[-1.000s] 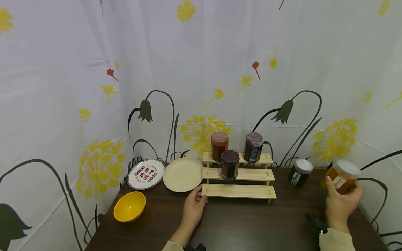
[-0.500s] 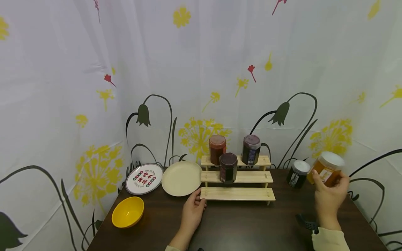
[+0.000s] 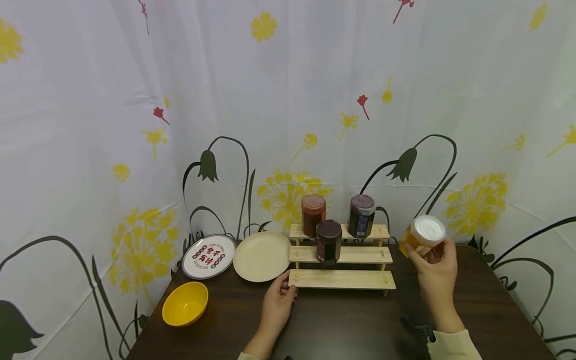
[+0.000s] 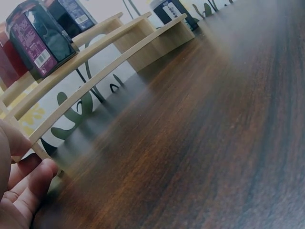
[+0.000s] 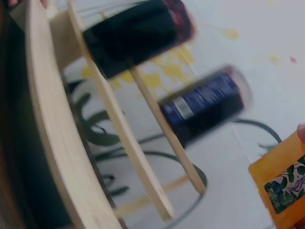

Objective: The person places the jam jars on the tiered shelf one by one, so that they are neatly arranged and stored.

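My right hand (image 3: 436, 270) holds a jar (image 3: 416, 239) of amber contents with a white lid, raised and tilted at the right of the wooden rack. The right wrist view catches part of the jar (image 5: 281, 179) and its patterned label. My left hand (image 3: 276, 302) grips the lower left end of the three-step wooden rack (image 3: 342, 279), fingers around its edge in the left wrist view. A red jar (image 3: 313, 216) and a purple-lidded jar (image 3: 361, 217) stand on the top step. On the middle step is a dark purple jar (image 3: 328, 242). The bottom step is bare.
A dark jar (image 4: 174, 13) stands past the rack's far end, hidden in the head view. To the left are a cream plate (image 3: 262, 256), a white plate with red lettering (image 3: 209, 256) and a yellow bowl (image 3: 185, 304). A patterned curtain (image 3: 288, 100) hangs behind the table.
My right hand has carried the amber jar leftward towards the rack, passing in front of the dark white-lidded jar. My left hand has stayed at the rack's end.
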The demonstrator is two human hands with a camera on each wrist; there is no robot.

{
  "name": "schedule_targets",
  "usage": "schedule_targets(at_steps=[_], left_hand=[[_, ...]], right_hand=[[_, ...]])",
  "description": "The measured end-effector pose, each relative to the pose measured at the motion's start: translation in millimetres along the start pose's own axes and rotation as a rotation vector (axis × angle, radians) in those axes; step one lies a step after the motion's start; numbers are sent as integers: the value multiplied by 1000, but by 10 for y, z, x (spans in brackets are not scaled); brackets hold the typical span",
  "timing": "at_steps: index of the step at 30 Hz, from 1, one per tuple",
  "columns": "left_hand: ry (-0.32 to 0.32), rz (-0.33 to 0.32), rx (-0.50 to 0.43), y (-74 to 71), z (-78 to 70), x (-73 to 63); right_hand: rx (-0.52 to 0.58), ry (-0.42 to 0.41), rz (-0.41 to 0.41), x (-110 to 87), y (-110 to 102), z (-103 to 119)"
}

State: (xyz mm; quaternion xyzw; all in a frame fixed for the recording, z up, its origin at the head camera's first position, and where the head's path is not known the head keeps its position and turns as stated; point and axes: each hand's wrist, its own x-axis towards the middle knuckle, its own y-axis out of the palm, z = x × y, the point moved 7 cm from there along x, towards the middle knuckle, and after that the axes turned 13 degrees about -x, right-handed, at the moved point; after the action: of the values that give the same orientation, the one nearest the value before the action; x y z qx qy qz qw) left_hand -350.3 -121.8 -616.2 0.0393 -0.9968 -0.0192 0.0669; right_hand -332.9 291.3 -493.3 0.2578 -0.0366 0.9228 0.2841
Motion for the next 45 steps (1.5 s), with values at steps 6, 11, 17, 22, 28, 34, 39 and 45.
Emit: schedule_targets(at_steps=[6,11,17,22,28,34,39,45], left_hand=[[-3,-3,-19,15,13,-9],[-2,-8,-5,6,9,-5],[-4,-6,1,6,3,5],[-10,-4,2,16,4,2],[-10,-3,6,13,-5,4],[-5,-7,10,-25,-2,5],[-2,-9,8,-47,-10,-1],[7,0,-18,-21,-14,-15]], right_hand=[[-8,41,130,-158,282,-86],[-147,-14,273,-292,498,-182],[-251,-66,384,-394,659,-325],[-272,27,363,-408,642,-436],[-330,77,405,-406,635,-478],[-417,70,437,-420,678,-460],[-489,53,422,-426,690,-456],[-547,35,432,-406,658,-448]])
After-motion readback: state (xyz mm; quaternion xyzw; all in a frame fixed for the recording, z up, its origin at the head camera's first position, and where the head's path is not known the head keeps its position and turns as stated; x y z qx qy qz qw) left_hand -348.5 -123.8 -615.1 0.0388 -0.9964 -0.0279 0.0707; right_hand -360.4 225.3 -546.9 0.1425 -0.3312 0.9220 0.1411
